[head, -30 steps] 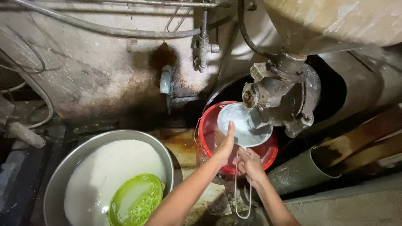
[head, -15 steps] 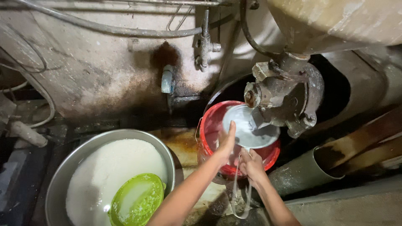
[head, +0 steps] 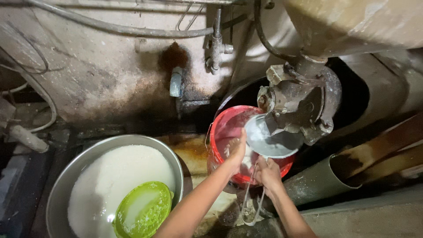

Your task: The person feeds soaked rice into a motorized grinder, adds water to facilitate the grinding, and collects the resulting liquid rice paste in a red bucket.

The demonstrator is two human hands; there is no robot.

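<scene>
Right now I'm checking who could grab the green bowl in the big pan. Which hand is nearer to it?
Left. The left hand rests against the red bucket, the side facing the green bowl. The right hand is farther off, at the bucket's front under the pale dish.

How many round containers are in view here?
3: a red bucket under the grinder outlet, touched by the left hand; a large metal basin of white grain at lower left; a green bowl lying in that basin. Others may be hidden.
</scene>
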